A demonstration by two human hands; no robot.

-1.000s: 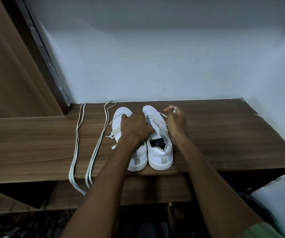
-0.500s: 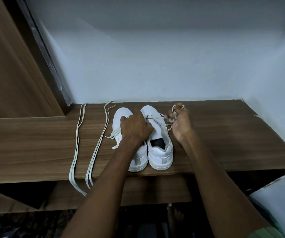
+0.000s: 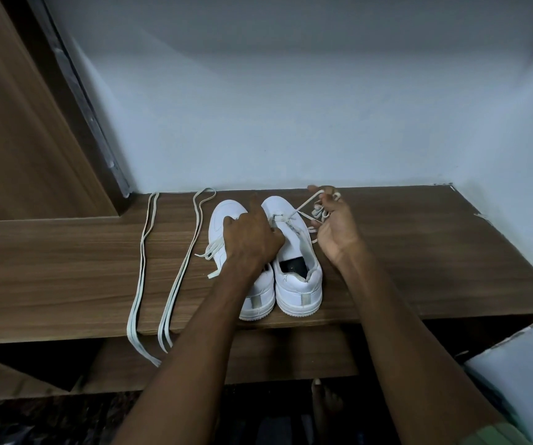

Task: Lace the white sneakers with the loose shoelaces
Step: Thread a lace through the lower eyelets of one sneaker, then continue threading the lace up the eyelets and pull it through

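Our right hand [image 3: 332,226], palm up just right of the right sneaker [image 3: 294,258], has its fingers curled round a bunched lace [image 3: 303,208]; one strand runs taut from the fingertips [image 3: 323,195] down-left to the front eyelets. Our left hand [image 3: 249,239] lies on top of both shoes, forefinger stretched fwd between the toes, other fingers curled by the eyelet row w/ the thumb tucked at the tongue; whether they pinch lace or only press the upper, we can't tell.

To do this step well, in our judgement: keep the left hand pinning the shoe so the pull doesn't drag it along the wooden shelf [image 3: 419,252], draw the strand flat w/o twist, and even out both ends before the next eyelet pair.

The lace sits in and just beyond the right fingers, its far end at the eyelets beside the left fingertips. The left sneaker [image 3: 226,220] touches the right one, partly under our left wrist, some lace trailing off its left side. Two loose laces [image 3: 175,277] lie doubled on the shelf well left of both hands, ends hanging over the front edge.
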